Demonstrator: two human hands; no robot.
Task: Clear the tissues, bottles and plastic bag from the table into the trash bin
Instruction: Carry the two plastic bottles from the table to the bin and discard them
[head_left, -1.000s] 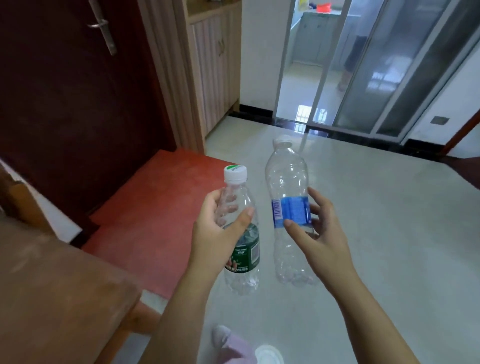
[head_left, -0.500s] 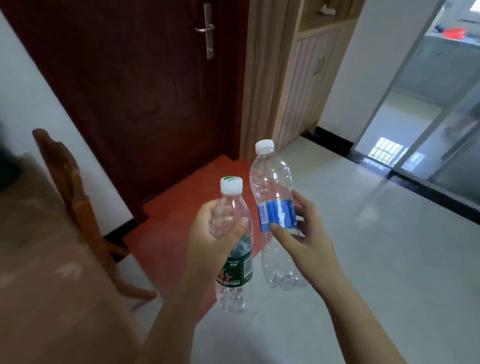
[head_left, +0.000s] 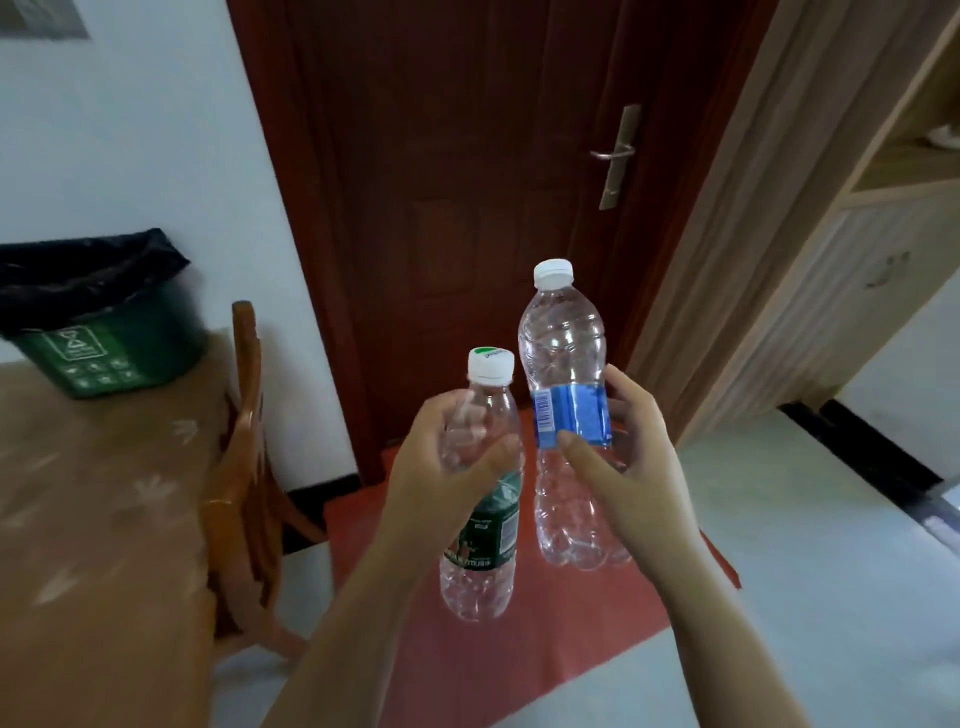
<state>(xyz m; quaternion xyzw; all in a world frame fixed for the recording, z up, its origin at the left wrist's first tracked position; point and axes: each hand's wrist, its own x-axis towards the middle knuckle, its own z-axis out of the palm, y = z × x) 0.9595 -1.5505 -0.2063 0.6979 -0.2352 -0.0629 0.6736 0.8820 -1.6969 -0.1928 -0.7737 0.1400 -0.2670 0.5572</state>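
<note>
While hands hold bottles, wood table (head_left: 93, 519) w/ bin (head_left: 111, 332), red door (head_left: 467, 182).

Head view — looking forward and down, close over hands (head_left: 524, 483)

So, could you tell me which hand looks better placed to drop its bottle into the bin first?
Probably the left hand: its green-label bottle is on the side nearer the trash bin, which stands far left on the table.

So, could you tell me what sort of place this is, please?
Most likely a home's entrance hall or dining area: a dark wooden door with a red mat before it, a wooden table and chair.
</note>
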